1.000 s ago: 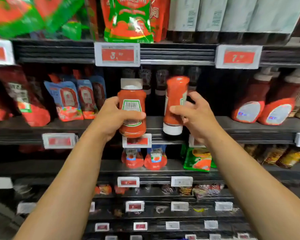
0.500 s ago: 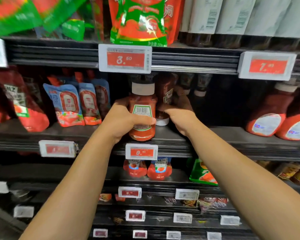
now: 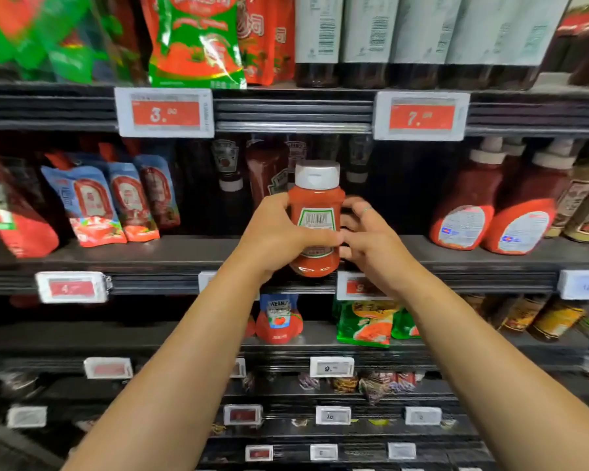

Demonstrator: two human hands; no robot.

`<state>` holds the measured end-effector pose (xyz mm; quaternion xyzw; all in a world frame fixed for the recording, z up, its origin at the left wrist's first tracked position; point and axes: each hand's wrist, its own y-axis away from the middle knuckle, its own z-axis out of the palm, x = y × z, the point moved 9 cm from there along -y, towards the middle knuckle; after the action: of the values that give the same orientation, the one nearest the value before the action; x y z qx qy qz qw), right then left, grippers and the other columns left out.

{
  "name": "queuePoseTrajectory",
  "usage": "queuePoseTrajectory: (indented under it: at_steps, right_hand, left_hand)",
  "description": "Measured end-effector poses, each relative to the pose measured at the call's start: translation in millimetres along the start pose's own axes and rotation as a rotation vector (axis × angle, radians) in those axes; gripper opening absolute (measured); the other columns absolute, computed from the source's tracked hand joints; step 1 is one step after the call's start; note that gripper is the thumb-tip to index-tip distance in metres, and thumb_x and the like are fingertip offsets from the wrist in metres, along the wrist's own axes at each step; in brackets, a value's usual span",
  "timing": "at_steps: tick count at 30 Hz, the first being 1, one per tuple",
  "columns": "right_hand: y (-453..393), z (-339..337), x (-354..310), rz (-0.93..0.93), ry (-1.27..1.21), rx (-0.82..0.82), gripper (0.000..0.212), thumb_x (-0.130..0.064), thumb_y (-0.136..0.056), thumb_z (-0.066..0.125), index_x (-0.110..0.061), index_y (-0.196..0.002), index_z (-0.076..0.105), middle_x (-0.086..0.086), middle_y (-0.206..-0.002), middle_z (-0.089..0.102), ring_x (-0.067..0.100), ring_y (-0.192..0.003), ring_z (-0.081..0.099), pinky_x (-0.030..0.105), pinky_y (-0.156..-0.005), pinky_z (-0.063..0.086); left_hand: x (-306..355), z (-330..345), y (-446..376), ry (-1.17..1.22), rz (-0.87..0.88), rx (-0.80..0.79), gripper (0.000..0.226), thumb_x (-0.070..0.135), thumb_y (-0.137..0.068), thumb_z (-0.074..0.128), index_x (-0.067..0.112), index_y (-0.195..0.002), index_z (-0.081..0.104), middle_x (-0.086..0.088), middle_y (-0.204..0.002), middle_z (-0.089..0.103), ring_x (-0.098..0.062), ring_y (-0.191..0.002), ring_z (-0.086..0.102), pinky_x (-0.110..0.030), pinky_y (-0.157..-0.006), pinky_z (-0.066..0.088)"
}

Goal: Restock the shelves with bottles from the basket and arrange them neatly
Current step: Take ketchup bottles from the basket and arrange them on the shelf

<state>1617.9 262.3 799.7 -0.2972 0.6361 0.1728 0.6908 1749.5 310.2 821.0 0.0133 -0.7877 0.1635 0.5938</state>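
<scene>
An open stretch of shelf (image 3: 198, 248) lay ahead, between blue sauce pouches (image 3: 116, 198) on the left and large red squeeze bottles (image 3: 490, 205) on the right. Dark ketchup bottles (image 3: 230, 168) stood at the far back of that gap. The shelf above, with its price tags (image 3: 164, 112), hung low over the opening, limiting headroom.
</scene>
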Motion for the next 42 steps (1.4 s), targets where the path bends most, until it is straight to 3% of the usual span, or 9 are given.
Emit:
queuePoseTrajectory:
  at_steps: [4, 7, 11, 19, 24, 29, 34, 39, 42]
  right_hand:
    - [3, -12, 2, 0.007, 0.28, -0.045, 0.083, -0.012, -0.065, 0.078, -0.027, -0.137, 0.041, 0.002, -0.125, 0.068, 0.015, -0.115, 0.068, 0.038, -0.092, 0.057]
    - [-7, -29, -4, 0.003, 0.61, 0.088, 0.072, -0.037, -0.058, 0.09, -0.034, -0.118, 0.05, -0.009, -0.112, 0.071, 0.007, -0.101, 0.07, 0.037, -0.093, 0.058]
    - [-19, -44, -3, -0.005, 0.71, 0.128, 0.067, -0.037, -0.065, 0.094, -0.027, -0.12, 0.058, -0.008, -0.111, 0.071, 0.011, -0.101, 0.068, 0.027, -0.087, 0.056]
    - [-22, -68, -8, -0.007, 0.569, 0.123, 0.076, -0.025, -0.06, 0.098, -0.034, -0.123, 0.057, -0.011, -0.111, 0.073, 0.001, -0.098, 0.07, 0.022, -0.088, 0.055]
    - [-15, -90, -22, -0.034, 0.452, 0.176, 0.064, -0.012, -0.062, 0.096, -0.03, -0.113, 0.063, -0.008, -0.104, 0.074, 0.001, -0.087, 0.072, 0.016, -0.073, 0.055]
    - [-14, -101, -41, -0.095, 0.223, 0.202, 0.063, -0.002, -0.06, 0.094, -0.021, -0.113, 0.069, 0.009, -0.104, 0.076, 0.026, -0.089, 0.076, 0.04, -0.067, 0.063]
    - [-27, -96, -65, -0.269, 0.157, 0.304, 0.054, 0.002, -0.069, 0.089, -0.009, -0.117, 0.067, 0.009, -0.111, 0.077, 0.027, -0.104, 0.074, 0.044, -0.086, 0.06]
    - [-44, -72, -73, -0.27, 0.332, 0.277, 0.065, -0.036, -0.06, 0.093, -0.018, -0.118, 0.071, -0.003, -0.113, 0.076, 0.016, -0.108, 0.072, 0.044, -0.095, 0.058]
    - [-54, -73, -68, -0.25, 0.399, 0.294, 0.052, -0.025, -0.068, 0.093, -0.025, -0.113, 0.069, -0.003, -0.114, 0.076, 0.014, -0.107, 0.072, 0.044, -0.098, 0.057]
  left_hand:
    - [-5, 25, -18, 0.009, -0.085, -0.006, 0.043, 0.024, -0.06, 0.096, 0.016, -0.098, 0.077, 0.0, -0.089, 0.079, -0.015, -0.085, 0.077, -0.042, -0.086, 0.062]
    - [-8, 37, -32, -0.002, -0.117, 0.019, 0.036, 0.023, -0.065, 0.094, 0.016, -0.097, 0.078, 0.0, -0.088, 0.079, -0.013, -0.083, 0.076, -0.04, -0.085, 0.062]
    - [-4, 42, -44, 0.007, -0.12, 0.028, 0.06, 0.028, -0.064, 0.095, 0.019, -0.117, 0.068, 0.005, -0.097, 0.077, -0.009, -0.086, 0.075, -0.028, -0.077, 0.061]
    - [38, 37, -50, 0.134, 0.161, 0.047, 0.062, 0.014, -0.081, 0.083, 0.032, -0.134, 0.055, 0.014, -0.116, 0.067, 0.008, -0.099, 0.067, -0.014, -0.075, 0.055]
    - [19, 28, -52, 0.253, 0.114, 0.074, 0.05, 0.014, -0.085, 0.08, 0.04, -0.123, 0.058, 0.003, -0.122, 0.067, -0.01, -0.107, 0.069, -0.034, -0.09, 0.059]
    - [-20, 38, -44, 0.472, -0.091, 0.028, 0.073, 0.024, -0.074, 0.083, 0.0, -0.137, 0.054, -0.017, -0.122, 0.071, -0.025, -0.111, 0.07, -0.041, -0.097, 0.057]
    - [-27, 46, -38, 0.155, -0.002, -0.006, 0.047, 0.034, -0.075, 0.085, 0.019, -0.115, 0.066, 0.004, -0.105, 0.078, -0.013, -0.1, 0.074, -0.034, -0.094, 0.057]
    - [-26, 50, -44, -0.054, 0.029, -0.05, 0.044, 0.035, -0.089, 0.075, 0.022, -0.129, 0.062, 0.007, -0.115, 0.074, -0.011, -0.108, 0.069, -0.04, -0.102, 0.052]
    - [-25, 36, -51, -0.252, 0.022, 0.0, 0.048, 0.041, -0.091, 0.072, 0.026, -0.134, 0.058, 0.006, -0.119, 0.072, -0.014, -0.108, 0.066, -0.036, -0.1, 0.051]
